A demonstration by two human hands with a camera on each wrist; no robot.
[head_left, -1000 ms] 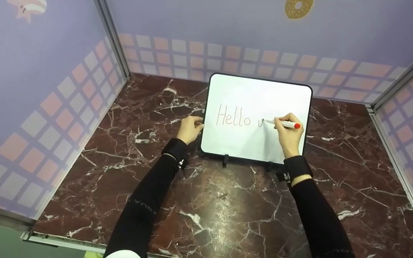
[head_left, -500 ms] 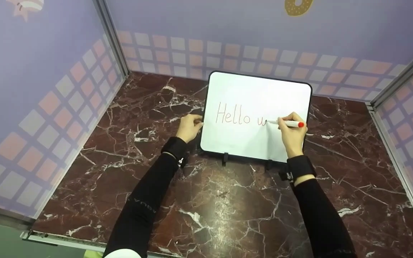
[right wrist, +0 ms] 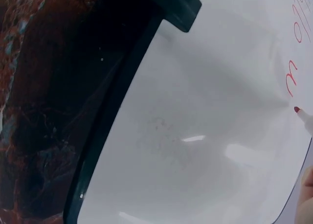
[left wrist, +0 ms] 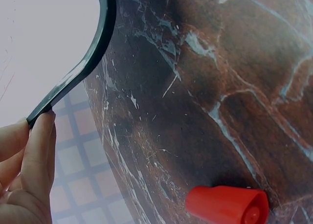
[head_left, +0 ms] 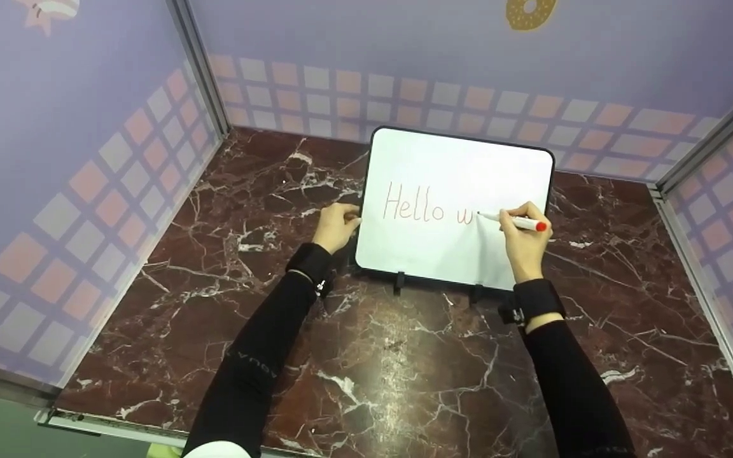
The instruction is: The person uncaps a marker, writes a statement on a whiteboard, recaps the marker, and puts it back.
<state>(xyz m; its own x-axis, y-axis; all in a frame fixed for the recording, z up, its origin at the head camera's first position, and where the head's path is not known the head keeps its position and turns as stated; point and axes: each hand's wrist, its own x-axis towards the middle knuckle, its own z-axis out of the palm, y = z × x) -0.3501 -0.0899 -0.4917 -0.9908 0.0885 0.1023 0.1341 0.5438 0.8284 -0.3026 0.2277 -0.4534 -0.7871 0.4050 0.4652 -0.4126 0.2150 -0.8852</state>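
A whiteboard (head_left: 424,159) with a black frame leans back on small black feet (head_left: 399,283). It bears red handwriting reading "Hello w" (head_left: 414,203). My left hand (head_left: 336,228) pinches the board's left edge; in the left wrist view its thumb and fingers (left wrist: 36,155) meet at the dark frame (left wrist: 93,57). With my right hand (head_left: 525,245) I grip a white marker (head_left: 519,221) with a red end. The marker's dark red tip (right wrist: 297,109) is just right of the "w" (right wrist: 291,78); whether it touches the surface I cannot tell.
A red marker cap (left wrist: 227,204) lies on the brown marbled table (head_left: 265,305), seen only in the left wrist view. Purple panels with a checked band (head_left: 414,95) enclose the table at the back and both sides.
My right hand has moved the marker rightward, and the "w" went from a partial stroke to a full letter. The left hand has stayed at the board's edge.
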